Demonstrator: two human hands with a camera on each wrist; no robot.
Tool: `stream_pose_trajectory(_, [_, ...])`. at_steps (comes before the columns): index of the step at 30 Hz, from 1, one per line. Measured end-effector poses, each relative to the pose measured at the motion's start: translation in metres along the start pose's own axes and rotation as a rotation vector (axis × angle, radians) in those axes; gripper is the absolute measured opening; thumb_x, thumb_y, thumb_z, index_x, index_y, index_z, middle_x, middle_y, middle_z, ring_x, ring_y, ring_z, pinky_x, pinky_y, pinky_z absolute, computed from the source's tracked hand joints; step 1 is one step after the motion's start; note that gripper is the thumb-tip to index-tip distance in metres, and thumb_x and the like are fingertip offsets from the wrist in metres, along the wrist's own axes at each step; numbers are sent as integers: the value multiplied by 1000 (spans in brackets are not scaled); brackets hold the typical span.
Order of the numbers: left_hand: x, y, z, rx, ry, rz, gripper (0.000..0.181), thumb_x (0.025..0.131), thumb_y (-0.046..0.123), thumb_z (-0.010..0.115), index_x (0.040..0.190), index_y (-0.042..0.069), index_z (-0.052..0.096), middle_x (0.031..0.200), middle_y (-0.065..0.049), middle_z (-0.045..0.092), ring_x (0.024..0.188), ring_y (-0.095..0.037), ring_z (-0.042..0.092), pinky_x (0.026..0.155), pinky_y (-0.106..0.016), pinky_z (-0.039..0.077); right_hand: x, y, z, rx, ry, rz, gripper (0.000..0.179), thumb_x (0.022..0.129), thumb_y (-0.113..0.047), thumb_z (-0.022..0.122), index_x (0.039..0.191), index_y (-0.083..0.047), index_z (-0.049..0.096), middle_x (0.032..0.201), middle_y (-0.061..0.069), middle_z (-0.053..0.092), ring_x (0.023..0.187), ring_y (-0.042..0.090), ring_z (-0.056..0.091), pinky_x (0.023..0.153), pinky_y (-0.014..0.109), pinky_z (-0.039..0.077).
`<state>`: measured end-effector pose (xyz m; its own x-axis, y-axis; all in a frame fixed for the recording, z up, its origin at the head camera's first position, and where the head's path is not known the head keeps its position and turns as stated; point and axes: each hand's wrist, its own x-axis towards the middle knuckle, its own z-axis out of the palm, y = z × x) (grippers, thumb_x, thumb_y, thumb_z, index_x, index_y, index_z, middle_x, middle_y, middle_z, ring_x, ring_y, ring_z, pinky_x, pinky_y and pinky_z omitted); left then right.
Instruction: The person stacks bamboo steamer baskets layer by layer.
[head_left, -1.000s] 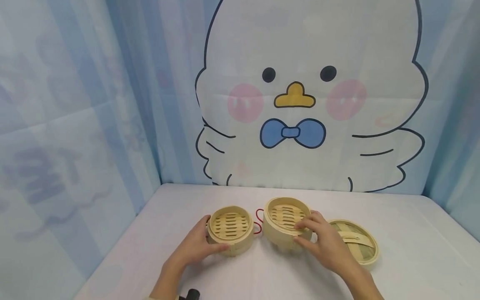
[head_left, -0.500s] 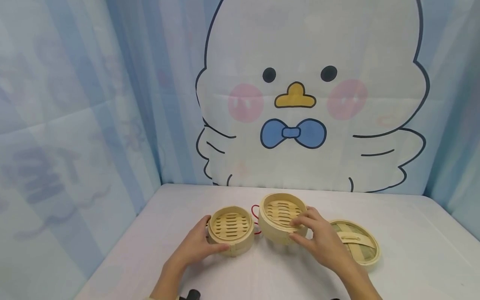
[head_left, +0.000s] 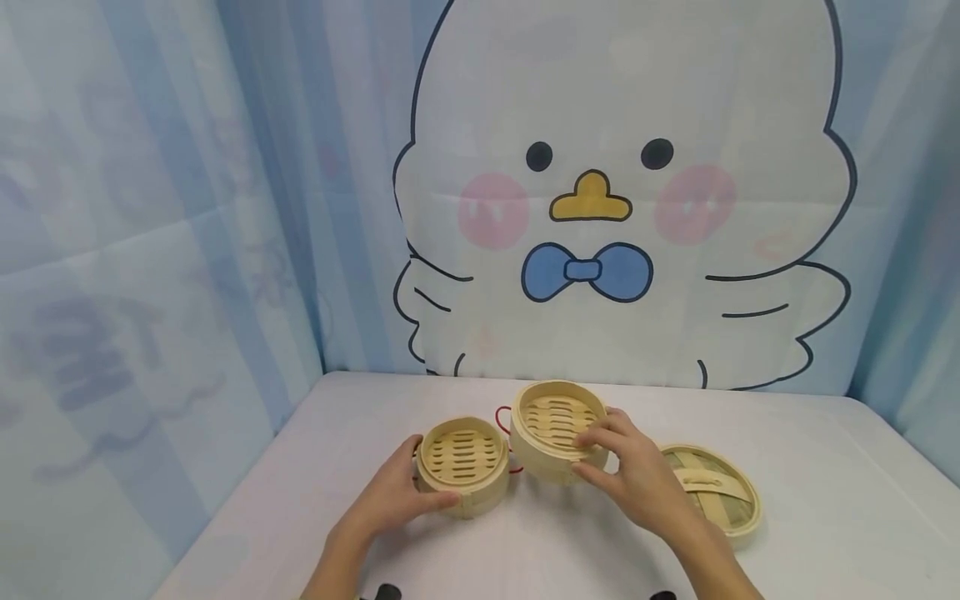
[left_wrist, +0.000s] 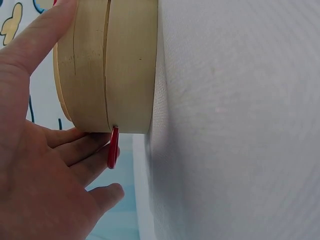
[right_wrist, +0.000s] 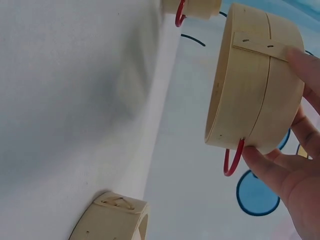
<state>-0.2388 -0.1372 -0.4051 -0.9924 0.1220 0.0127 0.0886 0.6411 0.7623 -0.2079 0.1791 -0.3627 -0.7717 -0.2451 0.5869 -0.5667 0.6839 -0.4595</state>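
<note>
A round bamboo steamer basket [head_left: 462, 454] with a slatted floor stands on the table, and my left hand [head_left: 392, 493] grips its side between thumb and fingers. In the left wrist view a red loop [left_wrist: 113, 147] hangs from the basket's wall near the fingertips. My right hand [head_left: 637, 475] pinches the rim of a second bamboo steamer basket [right_wrist: 250, 80], held up off the tabletop and slightly tilted. Its red loop [right_wrist: 234, 157] shows in the right wrist view. The raised basket is just right of the standing one, partly over its red loop in the head view.
A bamboo steamer lid [head_left: 708, 492] with a woven top and strap handle lies at the right, partly behind my right forearm. White cloth covers the table [head_left: 832, 500]. A curtain [head_left: 480, 333] with a cartoon bird hangs along the back edge.
My right hand has lifted its steamer basket up and shifted it left, closer to the other basket. The left hand and its basket have stayed in place.
</note>
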Motion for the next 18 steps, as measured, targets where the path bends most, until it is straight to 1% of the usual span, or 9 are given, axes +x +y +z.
stream_pose_trajectory(3, [0,0,0,-8,0,13,110,67,44,94,149,-4,38,147,-24,46,138,-45,40,112,-63,30,3,-3,0,11,-10,11,25,77,-5,88,93,-16,73,98,-10,56,118,32,58,97,49,51])
stream_pose_trajectory(6, [0,-2,1,-11,1,36,108,68,43,94,147,-4,40,146,-24,48,137,-44,41,112,-62,31,5,-5,1,16,-9,6,25,76,-3,88,93,-16,73,97,-10,56,112,26,59,94,47,53])
stream_pose_trajectory(11, [-1,-4,1,-14,1,31,110,67,45,94,148,-5,39,146,-24,48,137,-44,41,112,-62,31,9,-9,5,19,-17,-7,25,76,-3,87,93,-16,74,98,-11,56,100,15,57,88,42,55])
stream_pose_trajectory(14, [-1,-4,1,-19,1,18,110,67,45,94,148,-4,39,146,-24,48,137,-44,41,112,-62,31,13,-12,8,27,-20,-18,24,77,-5,88,93,-15,74,99,-11,56,99,14,57,87,40,55])
stream_pose_trajectory(18, [-1,-3,1,-14,0,24,112,67,46,94,149,-5,37,147,-25,46,138,-45,40,112,-63,30,17,-14,11,36,-15,-32,24,76,-5,88,93,-14,74,99,-9,56,100,16,58,88,42,55])
